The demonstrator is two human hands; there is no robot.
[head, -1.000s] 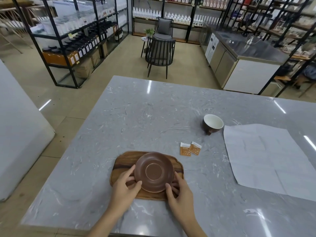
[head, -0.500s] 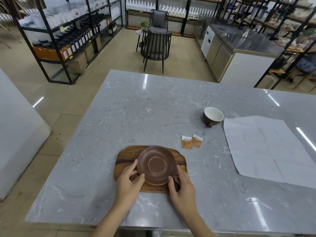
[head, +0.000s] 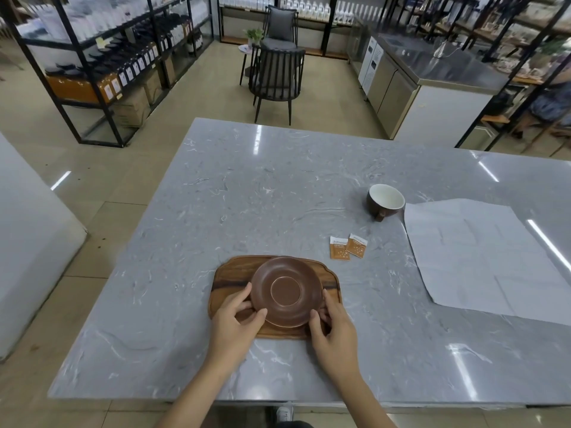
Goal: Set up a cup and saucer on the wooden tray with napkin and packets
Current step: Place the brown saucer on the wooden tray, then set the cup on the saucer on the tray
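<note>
Saucer (head: 286, 292), brown with a ringed well, sits on the wooden tray (head: 230, 274) at the near edge of the grey marble table (head: 247, 196). Left hand (head: 236, 322) grips the saucer's near-left rim, thumb over the lip and fingers curled beneath. Right hand (head: 333, 327) pinches the near-right rim in the same manner. Whether the saucer rests fully on the tray or is held just clear cannot be told. Two orange packets (head: 348, 248) lie side by side on the table, just beyond the tray's far-right corner. Cup (head: 385, 200), dark outside and white inside, stands upright farther off, far-right of both hands, handle toward the near side. A large white napkin (head: 482, 257) lies flat just right of the cup. Judgement: the cup is the next item to fetch, and the right hand is nearer to it.
</note>
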